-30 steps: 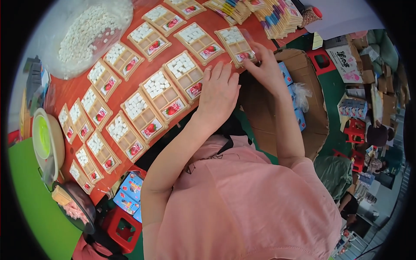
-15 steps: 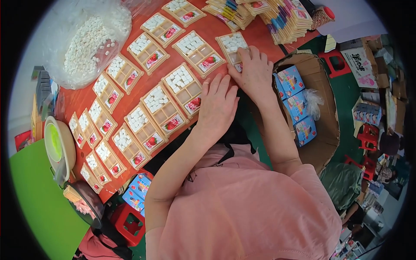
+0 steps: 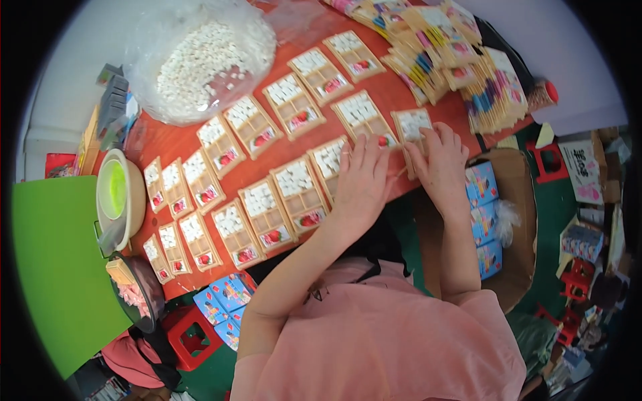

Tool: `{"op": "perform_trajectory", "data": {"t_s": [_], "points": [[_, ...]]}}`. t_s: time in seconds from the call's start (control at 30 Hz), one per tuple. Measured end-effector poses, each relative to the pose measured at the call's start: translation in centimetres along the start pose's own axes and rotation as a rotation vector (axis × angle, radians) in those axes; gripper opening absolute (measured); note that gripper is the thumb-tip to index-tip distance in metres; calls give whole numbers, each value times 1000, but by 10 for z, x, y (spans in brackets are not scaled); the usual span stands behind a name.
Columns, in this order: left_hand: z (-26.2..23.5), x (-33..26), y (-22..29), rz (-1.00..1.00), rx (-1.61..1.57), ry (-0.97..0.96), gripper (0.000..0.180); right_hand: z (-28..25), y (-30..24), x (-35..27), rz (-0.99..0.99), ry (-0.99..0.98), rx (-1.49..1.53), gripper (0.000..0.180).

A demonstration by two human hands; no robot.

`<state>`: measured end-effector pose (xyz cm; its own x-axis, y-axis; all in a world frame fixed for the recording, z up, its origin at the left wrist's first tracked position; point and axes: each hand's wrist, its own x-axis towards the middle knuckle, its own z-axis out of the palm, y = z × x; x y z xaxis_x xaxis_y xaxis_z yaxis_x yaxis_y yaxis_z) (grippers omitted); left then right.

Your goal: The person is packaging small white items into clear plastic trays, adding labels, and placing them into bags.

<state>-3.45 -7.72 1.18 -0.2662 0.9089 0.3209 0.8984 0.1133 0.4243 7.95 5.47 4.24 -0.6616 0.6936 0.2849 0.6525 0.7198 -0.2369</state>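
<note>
Small wooden trays with compartments stand in two rows, each holding white cubes and a strawberry picture. My left hand (image 3: 362,186) is palm down with its fingers stretched forward. It partly covers a front-row tray (image 3: 328,160), and its fingertips reach the lower edge of the tray behind (image 3: 360,112). My right hand (image 3: 441,167) rests at the rightmost tray (image 3: 411,123), thumb apart from its slightly bent fingers. That hand hides the tray's lower right part. Nothing held shows in either hand.
A clear plastic bag (image 3: 257,33) of white cubes lies at the back left of the red table (image 3: 257,170). Stacked wooden pieces (image 3: 498,100) fill the back right. A carton (image 3: 515,281) with blue boxes stands right; a basin (image 3: 137,200) sits left.
The whole view has shifted, so the table and trays appear farther right and lower. Both hands stay by the same right-hand trays, with only slight finger movement.
</note>
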Motion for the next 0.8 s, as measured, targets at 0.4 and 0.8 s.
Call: {"op": "perform_trajectory", "data": {"t_s": [0.4,0.8], "points": [[-7,9,-7,-27,58,-90,64,113,-70,246,-309,290,234,22],[-42,11,-19,-77,-59,-126,60,138,-92,321,-279,189,11,37]]}}
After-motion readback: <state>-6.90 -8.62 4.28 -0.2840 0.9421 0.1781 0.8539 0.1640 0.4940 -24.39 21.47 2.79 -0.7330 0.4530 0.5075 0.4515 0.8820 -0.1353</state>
